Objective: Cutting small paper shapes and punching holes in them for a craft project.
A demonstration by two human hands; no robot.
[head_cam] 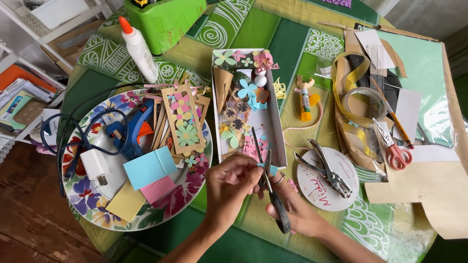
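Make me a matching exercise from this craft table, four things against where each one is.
Things:
1. glue gun
2. hole punch
3. dark scissors
4. glue bottle

Places:
A. in the right hand
B. on the flowered plate
C. on the round white card
D. beside the green box

Pairs: 1-B, 2-C, 3-A, 4-D

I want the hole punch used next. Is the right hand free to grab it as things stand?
Probably not straight away: the right hand holds black scissors. The hole punch lies uncovered just beside it, so the path looks clear.
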